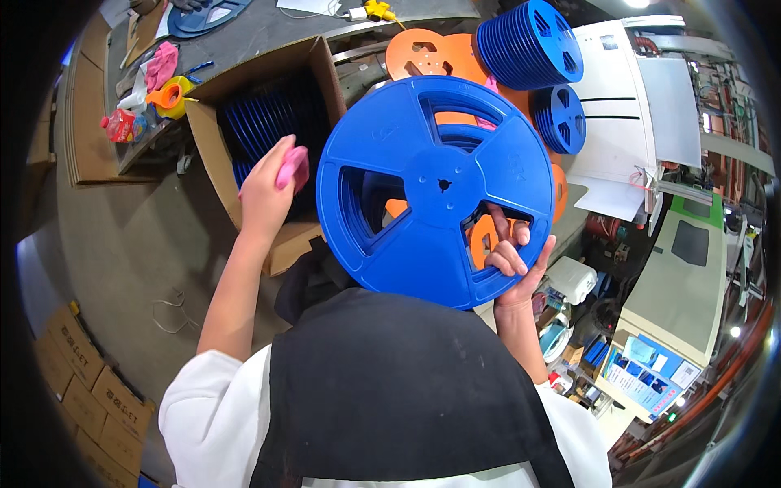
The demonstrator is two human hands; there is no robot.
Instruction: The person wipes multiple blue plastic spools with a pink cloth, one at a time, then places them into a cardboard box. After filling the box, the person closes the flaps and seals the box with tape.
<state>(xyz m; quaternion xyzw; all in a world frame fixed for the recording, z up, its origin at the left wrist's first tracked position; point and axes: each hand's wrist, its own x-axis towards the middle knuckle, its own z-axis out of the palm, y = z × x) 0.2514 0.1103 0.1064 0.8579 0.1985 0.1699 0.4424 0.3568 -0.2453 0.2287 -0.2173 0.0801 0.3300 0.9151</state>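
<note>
A stack of large blue plastic reels [382, 272] stands tilted in front of my chest, its top flange facing me. My right hand [521, 272] grips it at the right edge, with fingers curled through the lower right cut-out. My left hand [264, 191] is closed on a pink cloth [293, 168], apart from the reels and beside an open cardboard box [210, 159]. Inside that box, several blue reels [256, 122] stand on edge in a row. My left fingers partly hide the cloth.
Behind the held reels are orange reels [411, 53], a tall blue reel stack [521, 49] and a smaller one [560, 119]. A grey workbench [272, 32] holds a pink cloth [163, 65] and a red-capped bottle [124, 128]. Closed cartons [89, 398] sit lower left; a machine [679, 268] stands right.
</note>
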